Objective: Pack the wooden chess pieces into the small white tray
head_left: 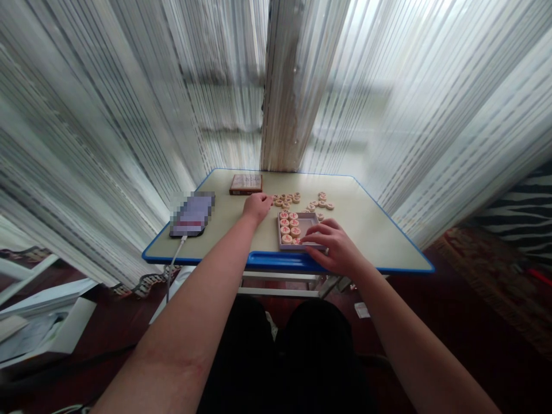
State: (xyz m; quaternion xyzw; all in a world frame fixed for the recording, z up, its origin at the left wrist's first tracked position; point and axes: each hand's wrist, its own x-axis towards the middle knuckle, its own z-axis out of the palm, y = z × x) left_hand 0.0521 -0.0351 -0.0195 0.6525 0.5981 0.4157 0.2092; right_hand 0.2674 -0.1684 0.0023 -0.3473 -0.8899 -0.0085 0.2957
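Note:
An open, shallow box [309, 225] sits near the table's front edge. Two columns of round wooden pieces with red characters [285, 230] fill its left part. My right hand [330, 244] reaches over the box's right side, its fingers closed at a piece in the front row. Behind the box lies a loose group of wooden pieces [296, 200], with several more pieces [322, 203] to its right. My left hand [259, 206] is closed at the left edge of the loose group; its fingertips touch or hold a piece, too small to tell which.
The pale table [228, 230] has a blue rim. A flat brown box [245, 184] lies at the back left. A phone [192, 214] with a white cable [176, 256] is at the left edge. Curtains [233, 75] hang behind the table. An open white box [64, 328] stands at the lower left.

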